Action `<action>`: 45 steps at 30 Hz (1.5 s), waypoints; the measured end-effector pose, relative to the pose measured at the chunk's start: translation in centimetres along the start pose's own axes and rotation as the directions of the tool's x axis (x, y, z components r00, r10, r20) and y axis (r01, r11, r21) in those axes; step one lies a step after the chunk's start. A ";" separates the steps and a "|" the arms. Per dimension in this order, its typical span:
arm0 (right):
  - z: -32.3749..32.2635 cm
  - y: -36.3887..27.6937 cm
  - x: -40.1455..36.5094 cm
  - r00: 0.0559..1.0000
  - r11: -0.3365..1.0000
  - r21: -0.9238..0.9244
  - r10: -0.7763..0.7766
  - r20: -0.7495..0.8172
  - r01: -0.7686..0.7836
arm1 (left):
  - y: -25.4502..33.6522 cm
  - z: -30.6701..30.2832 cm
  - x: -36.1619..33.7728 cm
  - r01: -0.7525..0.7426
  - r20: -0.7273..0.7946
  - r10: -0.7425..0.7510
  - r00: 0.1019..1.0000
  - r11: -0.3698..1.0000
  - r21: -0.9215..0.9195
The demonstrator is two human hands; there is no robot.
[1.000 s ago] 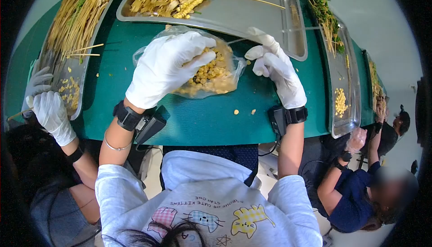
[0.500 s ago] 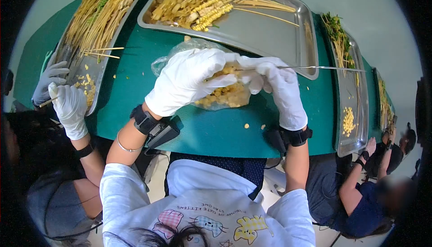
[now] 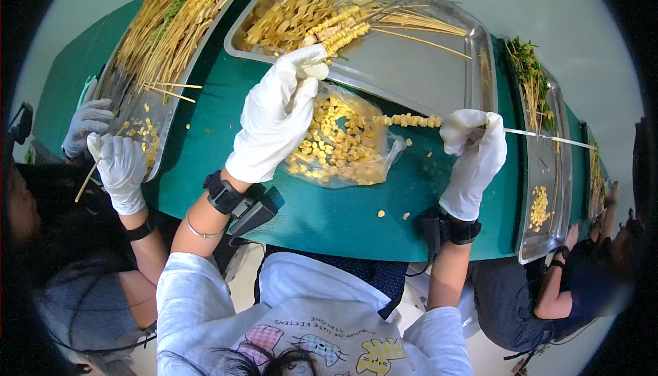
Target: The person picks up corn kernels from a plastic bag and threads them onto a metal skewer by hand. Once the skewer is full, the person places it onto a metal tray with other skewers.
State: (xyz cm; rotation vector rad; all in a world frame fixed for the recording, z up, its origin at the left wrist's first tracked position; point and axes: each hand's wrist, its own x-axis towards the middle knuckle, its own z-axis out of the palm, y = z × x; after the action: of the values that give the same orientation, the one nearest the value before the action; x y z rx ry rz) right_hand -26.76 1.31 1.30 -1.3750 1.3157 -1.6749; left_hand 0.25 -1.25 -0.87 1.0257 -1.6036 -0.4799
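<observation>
My right hand [image 3: 474, 153], in a white glove, is closed round a thin skewer. A row of yellow corn kernels [image 3: 408, 121] is threaded on its left part, and the bare shaft [image 3: 548, 136] sticks out to the right. My left hand [image 3: 274, 115], gloved too, is raised near the edge of the middle tray with its fingers pinched together; whatever they hold, if anything, is too small to make out. Between and below my hands lies a clear plastic bag [image 3: 394, 150], spread open, with loose corn kernels [image 3: 336, 139] on it.
A metal tray [image 3: 411, 78] with filled skewers lies ahead. Trays with skewers and kernels stand at left [image 3: 223, 16] and right [image 3: 548, 222]. A co-worker's gloved hands [image 3: 122, 170] are at the left; other people sit at the right. Stray kernels [image 3: 381, 214] dot the green table [image 3: 329, 228].
My hands have moved apart, my left hand up and my right hand to the right with the skewer. The corn row and the bag's kernels now show. The view has shifted slightly.
</observation>
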 end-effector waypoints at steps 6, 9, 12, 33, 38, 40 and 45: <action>0.4 0.3 -0.7 0.985 0.990 0.006 -0.141 0.103 0.141 | -0.5 -0.7 -0.5 0.074 0.227 -0.044 0.973 0.989 -0.126; 1.1 -0.6 -0.7 0.975 0.990 0.034 -0.143 0.170 0.139 | -0.8 -1.1 -0.2 -0.033 0.358 0.043 0.933 0.999 -0.032; 1.4 -1.0 -0.4 0.967 0.986 -0.014 -0.163 0.196 0.169 | 0.1 -1.0 0.1 -0.196 0.450 0.095 0.888 0.963 0.185; 1.9 0.0 -1.0 0.976 0.996 -0.016 -0.084 0.200 0.089 | -2.2 0.5 0.4 -0.330 0.435 0.130 0.891 0.843 0.425; 1.9 0.2 -0.9 0.970 0.996 0.010 -0.093 0.224 0.093 | -1.7 0.4 0.3 -0.264 0.454 0.040 0.890 0.858 0.442; 2.1 0.1 -0.9 0.969 0.995 0.005 -0.100 0.226 0.101 | -1.5 0.4 0.3 -0.265 0.455 0.029 0.890 0.845 0.464; 2.2 0.0 -0.7 0.966 0.993 -0.023 -0.110 0.236 0.119 | -1.9 0.4 0.0 -0.300 0.469 0.042 0.882 0.817 0.493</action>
State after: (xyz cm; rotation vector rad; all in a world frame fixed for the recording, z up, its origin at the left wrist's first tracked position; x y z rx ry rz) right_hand -24.43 1.24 1.03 -1.6429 1.1567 -1.5121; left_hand 0.62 -2.38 -2.42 1.2333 -2.3137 -0.1045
